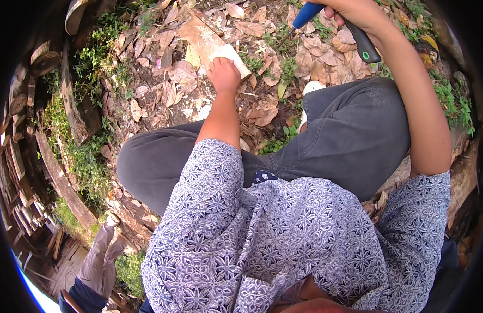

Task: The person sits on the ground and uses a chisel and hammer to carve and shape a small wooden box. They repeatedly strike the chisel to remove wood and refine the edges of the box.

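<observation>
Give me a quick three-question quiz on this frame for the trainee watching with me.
1. True or false: the left hand rests on the pale cut end of the wooden piece lying on the leaf litter.
2. The tool in the right hand has handles of which colours? A) red and yellow B) blue and black C) all white
3. What covers the ground around the wooden piece?

Key
1. True.
2. B: one blue handle, one black handle with a green spot.
3. Dry brown leaves, with patches of green weeds.
</observation>
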Demonstrator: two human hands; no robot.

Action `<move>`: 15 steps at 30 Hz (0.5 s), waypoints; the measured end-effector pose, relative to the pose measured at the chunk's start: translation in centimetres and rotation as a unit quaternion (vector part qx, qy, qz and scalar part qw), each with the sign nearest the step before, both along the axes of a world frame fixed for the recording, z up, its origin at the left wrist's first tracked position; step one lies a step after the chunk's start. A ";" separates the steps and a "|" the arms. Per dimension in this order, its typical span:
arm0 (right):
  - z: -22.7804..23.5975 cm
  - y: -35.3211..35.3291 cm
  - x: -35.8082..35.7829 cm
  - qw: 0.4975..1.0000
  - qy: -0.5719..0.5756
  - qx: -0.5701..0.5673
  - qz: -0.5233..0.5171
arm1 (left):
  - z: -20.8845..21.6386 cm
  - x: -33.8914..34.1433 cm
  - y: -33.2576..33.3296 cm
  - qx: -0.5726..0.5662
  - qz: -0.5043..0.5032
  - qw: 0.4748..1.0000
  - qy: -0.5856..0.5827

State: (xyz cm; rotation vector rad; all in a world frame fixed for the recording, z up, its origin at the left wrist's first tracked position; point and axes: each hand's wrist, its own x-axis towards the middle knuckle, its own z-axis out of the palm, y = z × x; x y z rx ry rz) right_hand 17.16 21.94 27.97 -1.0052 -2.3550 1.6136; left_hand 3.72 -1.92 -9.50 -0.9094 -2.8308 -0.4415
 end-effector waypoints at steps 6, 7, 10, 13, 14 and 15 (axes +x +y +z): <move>0.1 0.2 0.1 1.000 0.000 0.019 0.020 | 1.1 0.0 -0.3 0.015 -0.017 0.996 -0.087; 0.4 0.0 0.0 1.000 -0.006 0.016 0.021 | 1.1 -0.1 -0.2 0.056 -0.029 0.994 -0.090; 0.4 0.1 -0.4 0.999 -0.004 -0.001 0.048 | 2.6 -1.0 2.0 0.215 -0.004 0.961 -0.172; 0.6 -0.4 -0.7 0.999 -0.002 0.012 0.046 | 9.2 -5.1 7.5 0.493 -0.012 0.829 -0.264; 0.5 -0.4 -0.6 0.999 -0.006 0.022 0.033 | 14.0 -5.7 9.5 0.590 -0.088 0.765 -0.244; 0.6 0.5 0.4 0.999 -0.017 0.033 0.021 | 19.1 -5.6 11.8 0.600 -0.155 0.731 -0.287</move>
